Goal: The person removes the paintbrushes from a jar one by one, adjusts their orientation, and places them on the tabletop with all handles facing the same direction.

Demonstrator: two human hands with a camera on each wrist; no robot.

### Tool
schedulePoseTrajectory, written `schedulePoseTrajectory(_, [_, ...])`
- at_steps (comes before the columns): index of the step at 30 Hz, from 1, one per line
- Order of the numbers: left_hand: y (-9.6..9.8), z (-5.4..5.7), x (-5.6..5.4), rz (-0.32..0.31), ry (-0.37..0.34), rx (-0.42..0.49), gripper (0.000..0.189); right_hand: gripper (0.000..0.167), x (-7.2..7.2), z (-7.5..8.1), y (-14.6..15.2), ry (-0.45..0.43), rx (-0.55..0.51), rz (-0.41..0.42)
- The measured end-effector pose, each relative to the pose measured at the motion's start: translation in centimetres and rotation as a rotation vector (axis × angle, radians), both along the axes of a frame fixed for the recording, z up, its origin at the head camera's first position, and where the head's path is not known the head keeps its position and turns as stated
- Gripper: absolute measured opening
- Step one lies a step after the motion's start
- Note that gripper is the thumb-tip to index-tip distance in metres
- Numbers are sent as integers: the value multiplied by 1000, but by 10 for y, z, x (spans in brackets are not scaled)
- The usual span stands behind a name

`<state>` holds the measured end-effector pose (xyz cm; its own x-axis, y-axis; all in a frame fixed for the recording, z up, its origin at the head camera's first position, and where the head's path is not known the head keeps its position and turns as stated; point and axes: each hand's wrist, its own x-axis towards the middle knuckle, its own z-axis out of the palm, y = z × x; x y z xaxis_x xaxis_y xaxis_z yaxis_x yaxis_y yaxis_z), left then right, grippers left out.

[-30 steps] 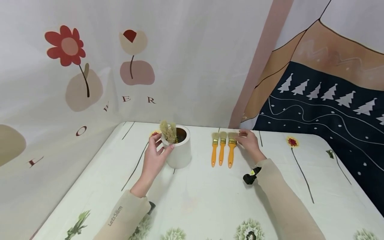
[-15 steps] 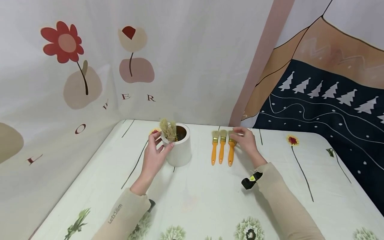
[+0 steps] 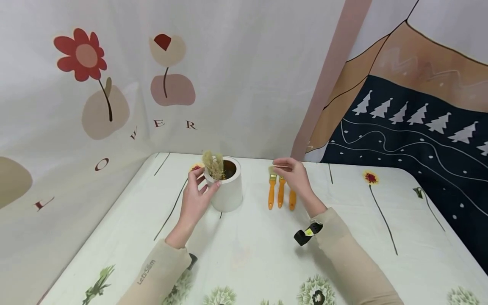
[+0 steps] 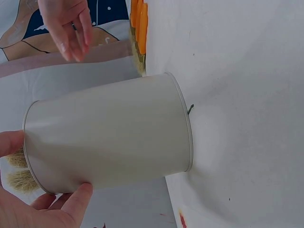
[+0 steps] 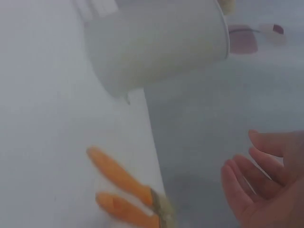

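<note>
A white cylindrical pot (image 3: pixel 230 197) stands on the table, left of the middle. My left hand (image 3: pixel 195 201) grips it near the rim, thumb against the wall in the left wrist view. Tan bristle tufts (image 3: pixel 213 166) stick up from the pot, with gold-coloured bands below them. To the right lie three paintbrushes with orange handles: a left one (image 3: pixel 271 195), a middle one (image 3: pixel 281 197) and a wider right one (image 3: pixel 292 201). Over their bristle ends is my right hand (image 3: pixel 298 180), hiding part of them. Its fingers are loosely bent with nothing between them in the right wrist view.
A white tablecloth (image 3: pixel 244 245) with printed flowers covers the table. Right behind its back edge hangs a pale curtain (image 3: pixel 244 84); a dark printed cloth (image 3: pixel 404 131) hangs at the right. A black wrist camera (image 3: pixel 305 235) sits on the right sleeve.
My right hand has moved left from the right paintbrush to above the bristle ends of the others. My left hand and the pot have stayed in place.
</note>
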<state>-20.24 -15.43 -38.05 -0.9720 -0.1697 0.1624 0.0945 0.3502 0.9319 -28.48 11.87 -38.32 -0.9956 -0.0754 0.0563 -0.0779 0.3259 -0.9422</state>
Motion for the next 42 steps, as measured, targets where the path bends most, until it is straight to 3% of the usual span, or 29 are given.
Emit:
schedulePoseTrajectory(8, [0,0,-1,4,3,-2,66,31,12,15,-28,80,-67,120])
schedulePoseTrajectory(19, [0,0,-1,2,13,-2,65,32,21,31,-66,146,-99,214])
schedulePoseTrajectory(26, [0,-1,1,-2,14,-19,67,33,24,31,-92,209,-143,379])
schedulePoseTrajectory(30, [-1,-1,2,-19,16,-20,68,39,22,32,-104,223,-91,450])
schedulePoseTrajectory(34, [-2,-2,2,-16,14,-18,68,43,21,36,-111,233,27,489])
schedulePoseTrajectory(38, [-2,-2,1,-14,14,-19,68,38,21,38,-114,250,114,487])
schedulePoseTrajectory(42, [-2,-2,0,-18,8,-17,69,32,20,38,-114,253,122,469])
